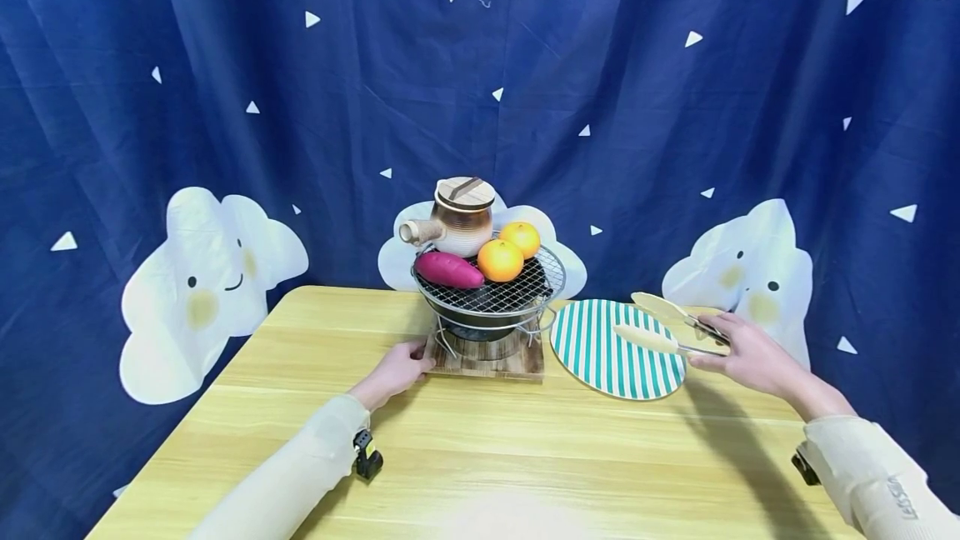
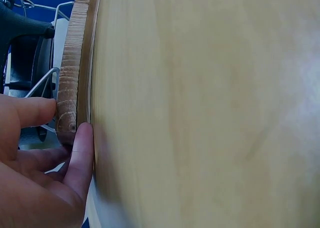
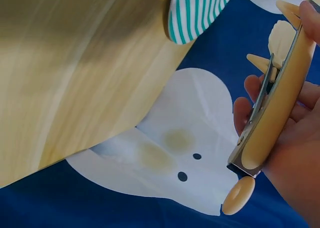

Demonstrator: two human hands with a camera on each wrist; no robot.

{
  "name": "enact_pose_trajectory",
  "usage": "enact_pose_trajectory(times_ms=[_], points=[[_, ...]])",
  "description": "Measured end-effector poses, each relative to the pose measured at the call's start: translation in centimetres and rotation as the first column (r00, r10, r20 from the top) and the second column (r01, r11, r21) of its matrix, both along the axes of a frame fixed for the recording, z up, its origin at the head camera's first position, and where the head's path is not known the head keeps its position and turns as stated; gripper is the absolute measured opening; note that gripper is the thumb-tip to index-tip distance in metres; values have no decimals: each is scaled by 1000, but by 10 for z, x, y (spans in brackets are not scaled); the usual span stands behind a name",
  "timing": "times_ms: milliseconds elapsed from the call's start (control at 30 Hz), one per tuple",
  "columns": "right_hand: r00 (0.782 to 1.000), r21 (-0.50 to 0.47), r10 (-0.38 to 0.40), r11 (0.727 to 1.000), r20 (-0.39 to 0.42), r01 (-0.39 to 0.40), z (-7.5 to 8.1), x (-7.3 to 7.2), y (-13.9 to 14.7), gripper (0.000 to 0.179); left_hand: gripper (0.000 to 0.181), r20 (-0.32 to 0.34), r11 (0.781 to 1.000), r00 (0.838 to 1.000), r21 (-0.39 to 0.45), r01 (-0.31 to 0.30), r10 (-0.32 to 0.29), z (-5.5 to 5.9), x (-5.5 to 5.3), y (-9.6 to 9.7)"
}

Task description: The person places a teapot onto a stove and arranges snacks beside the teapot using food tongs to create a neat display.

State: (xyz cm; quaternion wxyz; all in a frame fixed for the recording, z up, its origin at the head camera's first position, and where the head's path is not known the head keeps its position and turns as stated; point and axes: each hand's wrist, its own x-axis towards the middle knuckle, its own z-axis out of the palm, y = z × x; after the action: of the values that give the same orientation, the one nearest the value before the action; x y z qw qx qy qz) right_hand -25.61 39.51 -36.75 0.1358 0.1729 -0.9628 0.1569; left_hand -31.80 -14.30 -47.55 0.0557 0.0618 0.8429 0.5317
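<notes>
My left hand [image 1: 397, 369] pinches the left edge of a square wooden board [image 1: 487, 369], as the left wrist view shows with thumb and fingers on its two faces. On this board stands a small round grill [image 1: 480, 319] topped by a wire mesh. The mesh carries a purple sweet potato [image 1: 450, 270], an orange [image 1: 500, 260] with a second one behind it, and a clay teapot [image 1: 465, 223] with a wooden lid and side handle. My right hand [image 1: 753, 355] grips tongs [image 3: 280, 103], whose cream-coloured tips stand apart above a striped round mat [image 1: 581, 352].
The mat lies on the wooden table [image 1: 480, 440] just right of the grill. A dark blue curtain [image 1: 337, 107] with white clouds hangs right behind the table's far edge. A wire handle [image 1: 551, 322] sticks out from the grill's right side.
</notes>
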Motion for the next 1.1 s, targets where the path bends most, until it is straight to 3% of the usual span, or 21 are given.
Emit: enact_pose_trajectory(times_ms=[267, 633, 867, 1100], points=[[999, -1, -31, 1000, 36, 31, -5, 3, 4, 81, 43, 7, 1000, 1000, -14, -6, 6, 1, 1, 0], [999, -13, -31, 999, 37, 32, -23, -1, 16, 80, 50, 16, 1000, 1000, -5, -11, 11, 1, -1, 1], [992, -41, -49, 998, 116, 54, -30, 0, 23, 84, 42, 7, 1000, 1000, -11, -5, 5, -1, -2, 1], [989, -54, -47, 997, 140, 55, -40, -3, 30, 84, 48, 14, 1000, 1000, -14, -11, 12, -1, -2, 1]])
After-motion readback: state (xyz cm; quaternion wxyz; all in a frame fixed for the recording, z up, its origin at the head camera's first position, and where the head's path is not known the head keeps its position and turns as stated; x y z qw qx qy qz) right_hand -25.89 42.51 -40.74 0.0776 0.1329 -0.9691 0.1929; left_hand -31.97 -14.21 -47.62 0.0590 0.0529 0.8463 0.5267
